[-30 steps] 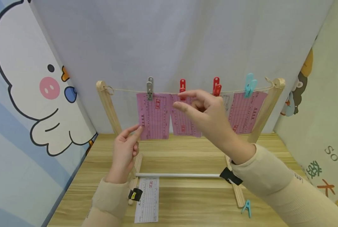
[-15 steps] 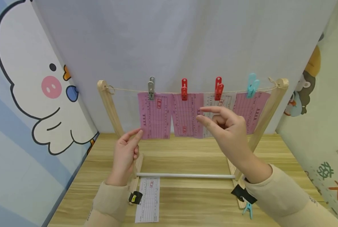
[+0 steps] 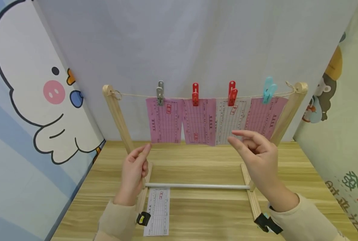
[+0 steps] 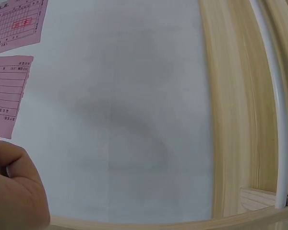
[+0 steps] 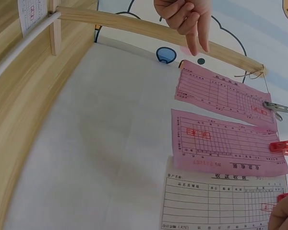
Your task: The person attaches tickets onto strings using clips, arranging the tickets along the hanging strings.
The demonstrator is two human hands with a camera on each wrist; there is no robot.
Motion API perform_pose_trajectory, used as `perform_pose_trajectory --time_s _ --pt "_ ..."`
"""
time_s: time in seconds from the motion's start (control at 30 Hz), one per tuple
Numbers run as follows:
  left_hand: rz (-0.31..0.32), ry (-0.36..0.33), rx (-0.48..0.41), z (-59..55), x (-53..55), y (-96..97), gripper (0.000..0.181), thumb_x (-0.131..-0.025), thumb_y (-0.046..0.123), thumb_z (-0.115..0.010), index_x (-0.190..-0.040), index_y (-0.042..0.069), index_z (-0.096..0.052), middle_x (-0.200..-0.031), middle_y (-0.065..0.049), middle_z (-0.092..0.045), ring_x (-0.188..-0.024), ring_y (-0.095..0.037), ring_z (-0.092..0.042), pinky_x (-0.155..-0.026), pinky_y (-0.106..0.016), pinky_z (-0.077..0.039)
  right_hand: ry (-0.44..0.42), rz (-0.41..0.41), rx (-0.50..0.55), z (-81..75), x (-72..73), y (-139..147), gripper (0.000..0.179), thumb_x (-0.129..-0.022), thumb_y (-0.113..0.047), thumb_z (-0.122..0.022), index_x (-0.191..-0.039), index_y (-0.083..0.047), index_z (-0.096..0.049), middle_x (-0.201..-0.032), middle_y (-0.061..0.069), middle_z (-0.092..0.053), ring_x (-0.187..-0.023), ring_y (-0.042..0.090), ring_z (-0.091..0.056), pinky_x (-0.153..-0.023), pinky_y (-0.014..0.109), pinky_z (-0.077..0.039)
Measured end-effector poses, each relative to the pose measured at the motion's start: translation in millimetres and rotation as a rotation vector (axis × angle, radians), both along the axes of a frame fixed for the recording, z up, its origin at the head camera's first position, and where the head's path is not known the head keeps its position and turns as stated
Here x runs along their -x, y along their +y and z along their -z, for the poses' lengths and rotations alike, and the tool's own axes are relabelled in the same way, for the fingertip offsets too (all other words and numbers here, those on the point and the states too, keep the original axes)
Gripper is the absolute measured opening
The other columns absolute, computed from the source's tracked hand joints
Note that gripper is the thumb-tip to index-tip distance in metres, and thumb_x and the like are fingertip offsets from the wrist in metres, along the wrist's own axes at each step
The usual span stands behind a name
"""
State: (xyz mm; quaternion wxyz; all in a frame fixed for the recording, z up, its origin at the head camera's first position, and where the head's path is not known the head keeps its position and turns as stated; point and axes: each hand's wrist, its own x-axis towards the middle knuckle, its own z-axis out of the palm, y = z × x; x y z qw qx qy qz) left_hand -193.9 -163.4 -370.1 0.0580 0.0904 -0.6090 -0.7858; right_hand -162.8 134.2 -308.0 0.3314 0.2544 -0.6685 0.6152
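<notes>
Pink printed slips and a white one hang side by side from a string (image 3: 139, 96). A grey metal clip (image 3: 160, 94) holds the leftmost pink slip (image 3: 165, 124). Red clips hold the second pink slip (image 3: 199, 124) and the white slip (image 3: 227, 117); a light-blue clothespin (image 3: 268, 90) holds the far-right pink slip (image 3: 261, 115). My left hand (image 3: 134, 170) is by the leftmost slip's lower corner, a small gap off its fingertips in the right wrist view. In front of the white slip, my right hand (image 3: 258, 154) has thumb and forefinger apart, holding nothing.
Wooden posts (image 3: 117, 115) support the string, and a white rod (image 3: 197, 186) joins their feet. Another white slip (image 3: 157, 214) lies on the wooden table (image 3: 209, 217). A light-blue clip there is mostly hidden behind my right wrist. A pale curtain (image 3: 182, 43) hangs behind.
My right hand has moved right and down, from before the second pink slip to the white slip. My left hand has lowered from the leftmost slip's edge to beneath its corner.
</notes>
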Motion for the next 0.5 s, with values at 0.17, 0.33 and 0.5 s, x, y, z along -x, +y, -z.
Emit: perform_pose_trajectory --time_s 0.17,0.33,0.5 --pt "0.018 -0.011 0.002 7.6 -6.0 0.7 0.011 -0.098 0.023 -0.064 -0.090 0.024 -0.071 -0.049 0.009 -0.042 -0.040 0.000 -0.034 -0.038 -0.013 -0.027 -0.062 -0.016 0.041 11.9 -4.9 9.0 0.039 -0.085 0.015 -0.064 -0.105 -0.016 -0.075 -0.048 -0.006 -0.043 -0.038 0.007 -0.018 -0.034 0.025 -0.014" --pt "0.012 -0.025 0.019 14.9 -11.5 -0.5 0.010 -0.098 0.024 -0.064 -0.092 0.023 -0.072 -0.049 0.009 -0.042 -0.040 0.000 -0.034 -0.039 -0.013 -0.027 -0.090 -0.034 0.083 26.6 -9.9 18.0 0.041 -0.084 0.019 -0.061 -0.105 -0.014 -0.075 -0.047 -0.005 -0.038 -0.038 0.008 -0.018 -0.034 0.025 -0.013" --pt "-0.003 -0.062 0.025 23.6 -17.2 -2.7 0.011 -0.098 0.023 -0.064 -0.090 0.023 -0.071 -0.049 0.009 -0.042 -0.041 0.000 -0.034 -0.040 -0.013 -0.027 -0.132 0.007 0.121 42.9 -17.4 24.6 0.042 -0.084 0.020 -0.060 -0.103 -0.013 -0.076 -0.048 -0.006 -0.040 -0.039 0.009 -0.019 -0.034 0.026 -0.013"
